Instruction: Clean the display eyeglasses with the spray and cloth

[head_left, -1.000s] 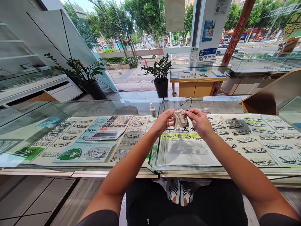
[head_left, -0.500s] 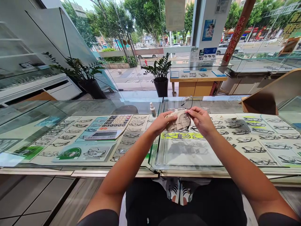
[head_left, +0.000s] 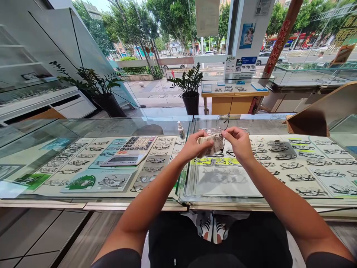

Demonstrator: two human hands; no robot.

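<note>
A pair of thin dark-rimmed eyeglasses (head_left: 223,122) is held up above the glass counter, one lens upright beyond my fingers. My right hand (head_left: 239,143) pinches the frame near its middle. In my left hand (head_left: 195,146) is a crumpled beige cloth (head_left: 208,149), wrapped about the nearer lens with the thumb pressing on it. The cloth hides most of that lens. Just beyond my left hand, a small white spray bottle (head_left: 181,130) stands on the counter.
The glass display counter (head_left: 195,204) holds rows of eyeglasses (head_left: 301,176) under its top. To the left lies a large calculator (head_left: 131,150). A wooden-framed mirror or stand (head_left: 309,119) is at the right. Potted plants (head_left: 191,93) stand beyond the counter.
My left thumb and the cloth have moved over the nearer lens, which was more exposed before. The glasses have shifted and tilted slightly; my right hand keeps its pinch.
</note>
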